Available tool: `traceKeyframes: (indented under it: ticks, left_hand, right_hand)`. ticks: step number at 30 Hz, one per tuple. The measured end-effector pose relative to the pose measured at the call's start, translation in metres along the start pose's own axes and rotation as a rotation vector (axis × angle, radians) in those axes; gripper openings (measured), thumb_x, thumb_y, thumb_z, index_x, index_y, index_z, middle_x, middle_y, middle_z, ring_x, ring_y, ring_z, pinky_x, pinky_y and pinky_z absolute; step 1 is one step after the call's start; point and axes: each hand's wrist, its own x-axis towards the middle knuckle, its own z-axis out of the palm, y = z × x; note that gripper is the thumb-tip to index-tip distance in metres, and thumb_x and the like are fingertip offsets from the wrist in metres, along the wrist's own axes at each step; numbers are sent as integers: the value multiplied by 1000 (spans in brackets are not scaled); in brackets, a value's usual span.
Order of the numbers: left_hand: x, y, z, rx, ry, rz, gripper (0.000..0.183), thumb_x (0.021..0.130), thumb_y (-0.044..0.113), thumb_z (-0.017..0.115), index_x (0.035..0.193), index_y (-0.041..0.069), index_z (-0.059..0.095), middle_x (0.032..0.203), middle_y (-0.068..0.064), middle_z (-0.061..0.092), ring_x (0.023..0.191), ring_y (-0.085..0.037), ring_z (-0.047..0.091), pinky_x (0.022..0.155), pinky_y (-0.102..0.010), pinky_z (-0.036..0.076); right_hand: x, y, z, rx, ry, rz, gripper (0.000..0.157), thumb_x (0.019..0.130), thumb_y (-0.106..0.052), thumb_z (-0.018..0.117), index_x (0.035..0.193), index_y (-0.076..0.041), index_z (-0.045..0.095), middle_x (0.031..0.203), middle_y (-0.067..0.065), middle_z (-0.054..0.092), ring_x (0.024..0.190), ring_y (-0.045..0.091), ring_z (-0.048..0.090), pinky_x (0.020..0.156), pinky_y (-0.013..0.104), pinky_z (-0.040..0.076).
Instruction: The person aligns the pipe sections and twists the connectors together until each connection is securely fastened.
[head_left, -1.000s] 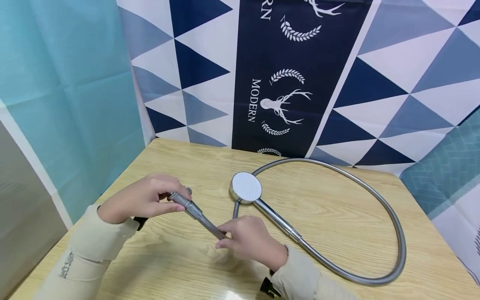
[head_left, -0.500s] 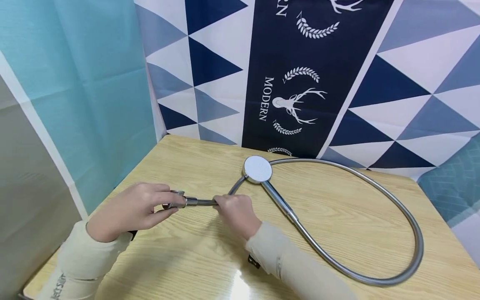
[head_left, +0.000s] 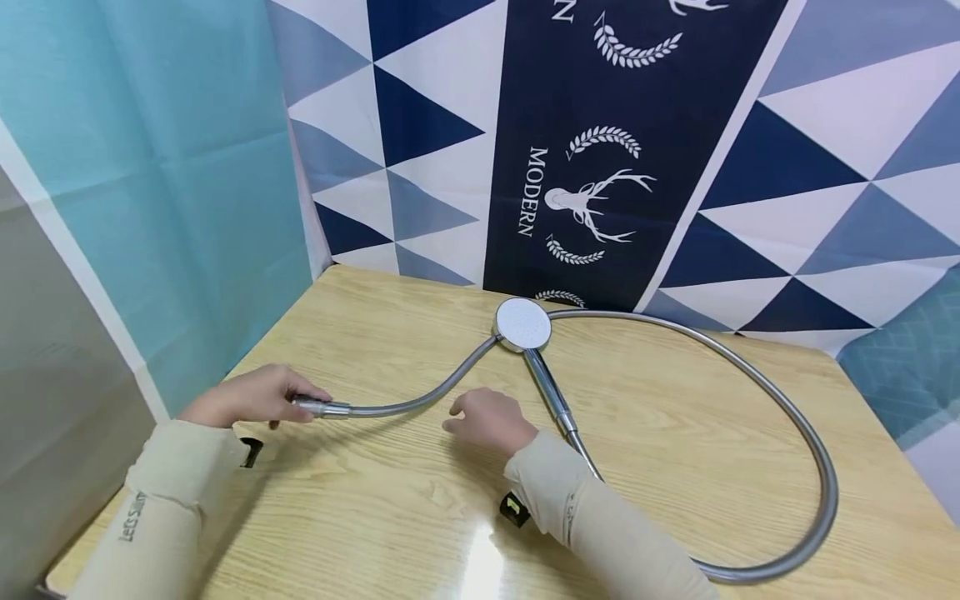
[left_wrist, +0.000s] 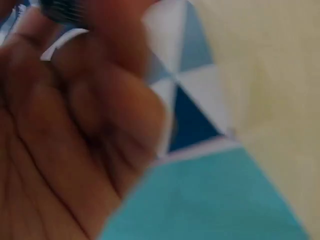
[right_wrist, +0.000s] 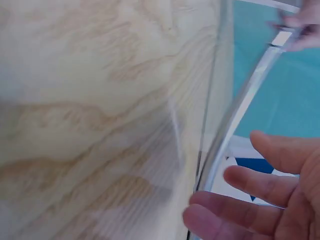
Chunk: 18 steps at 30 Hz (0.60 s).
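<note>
A grey shower hose [head_left: 412,404] ends in a metal connector [head_left: 324,408], which my left hand [head_left: 258,395] grips between thumb and fingers at the table's left side. My right hand [head_left: 491,419] is apart from the hose, just below it in the head view; its fingers [right_wrist: 240,207] are loosely bent and hold nothing in the right wrist view. The shower head [head_left: 523,324], chrome with a white face, lies face up beyond the right hand, its handle [head_left: 550,387] joined to the hose. In the left wrist view the left palm [left_wrist: 40,165] is blurred, and the connector is mostly cut off.
The hose's large loop [head_left: 825,483] spreads over the right half of the wooden table [head_left: 375,517]. Behind stands a patterned cloth [head_left: 427,133] with triangles and a deer print; a teal cloth [head_left: 187,167] hangs at the left.
My right hand has let go of the hose and now sits apart from it. The left hand has shifted slightly left with the connector, and the hose between it and the shower head hangs in a curve.
</note>
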Motion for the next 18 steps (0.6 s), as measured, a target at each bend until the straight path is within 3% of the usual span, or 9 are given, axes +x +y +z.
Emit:
traceKeyframes:
  ticks: [2, 5, 8, 13, 17, 18]
  left_hand:
    - [-1, -17, 2, -43, -51, -77, 32, 87, 2, 66, 118, -6, 64, 86, -3, 66, 50, -7, 44, 46, -27, 45]
    - [0, -34, 10, -38, -77, -124, 33, 86, 1, 67, 118, -6, 64, 92, -5, 66, 55, -8, 43, 51, -25, 42]
    - [2, -40, 16, 46, -60, -137, 33, 84, 2, 69, 116, -3, 67, 95, -6, 67, 63, -9, 44, 58, -24, 38]
    - [11, -26, 19, 212, -80, -211, 28, 83, 7, 71, 111, 4, 71, 91, -3, 65, 70, -12, 44, 64, -27, 36]
    - [12, -9, 30, 305, -80, -296, 4, 83, 10, 72, 86, 11, 71, 72, 1, 55, 63, -12, 41, 59, -27, 34]
    - [10, -5, 34, 333, -73, -310, 5, 83, 11, 73, 81, 14, 69, 68, 3, 51, 60, -11, 40, 58, -27, 33]
  right_hand:
    - [-5, 2, -3, 34, -30, 9, 29, 90, -32, 65, 109, -10, 72, 111, 5, 69, 98, 26, 65, 69, 41, 52]
    - [-15, 7, -7, 33, -60, 14, 29, 90, -33, 64, 107, -10, 72, 110, 5, 69, 100, 25, 64, 73, 42, 52]
    - [-27, 14, -16, 26, -78, 27, 29, 90, -33, 64, 106, -10, 72, 109, 4, 69, 104, 26, 62, 80, 43, 51]
    - [-48, 34, -35, 43, -72, 57, 28, 92, -32, 63, 109, -11, 72, 111, 4, 68, 106, 26, 62, 85, 46, 48]
    - [-69, 55, -44, 57, -51, 45, 29, 93, -30, 62, 109, -9, 71, 103, 5, 70, 96, 24, 65, 80, 44, 50]
    - [-75, 59, -45, 66, -50, 33, 29, 93, -30, 61, 110, -7, 71, 101, 6, 70, 92, 23, 65, 78, 43, 50]
